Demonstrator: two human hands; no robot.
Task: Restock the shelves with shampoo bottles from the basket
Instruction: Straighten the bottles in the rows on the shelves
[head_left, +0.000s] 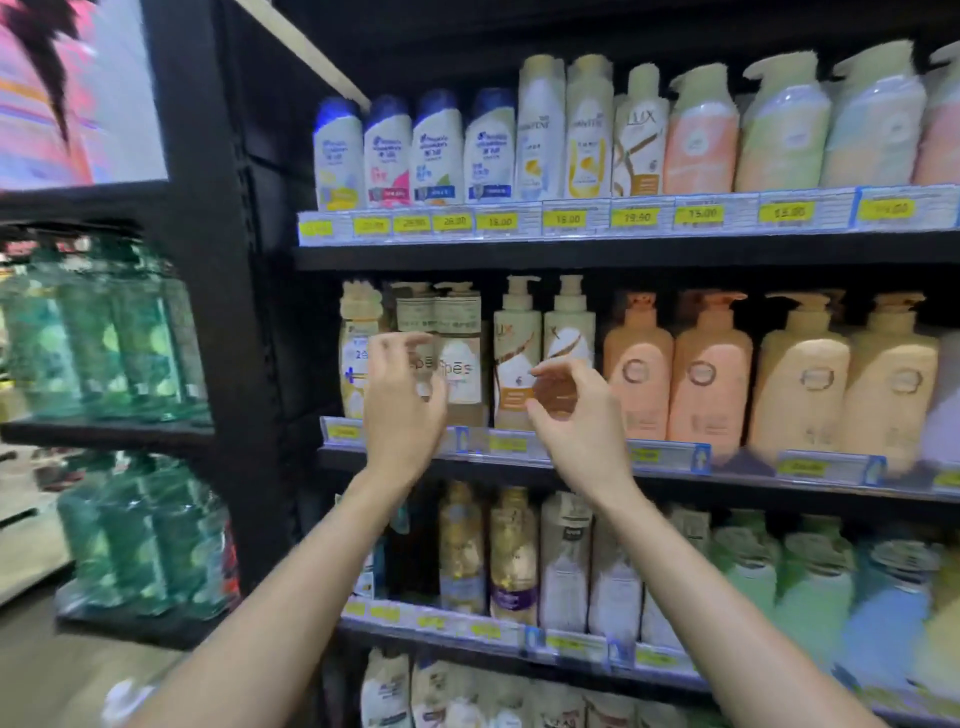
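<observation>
Both my hands are raised in front of the second shelf (519, 462) of a black shelving unit. My left hand (402, 410) has its fingers spread and curled, empty, just in front of two beige pump bottles (460, 358). My right hand (576, 421) is also empty, fingers apart, in front of the white pump bottles with brown swirls (514, 353). Neither hand touches a bottle as far as I can tell. No basket is in view. The picture is blurred by motion.
The top shelf (571, 249) carries white bottles with blue caps (387, 150) and pastel pump bottles. Peach and cream pump bottles (706, 374) stand to the right on the second shelf. Lower shelves hold more bottles. Green bottles (119, 332) fill a side rack at the left.
</observation>
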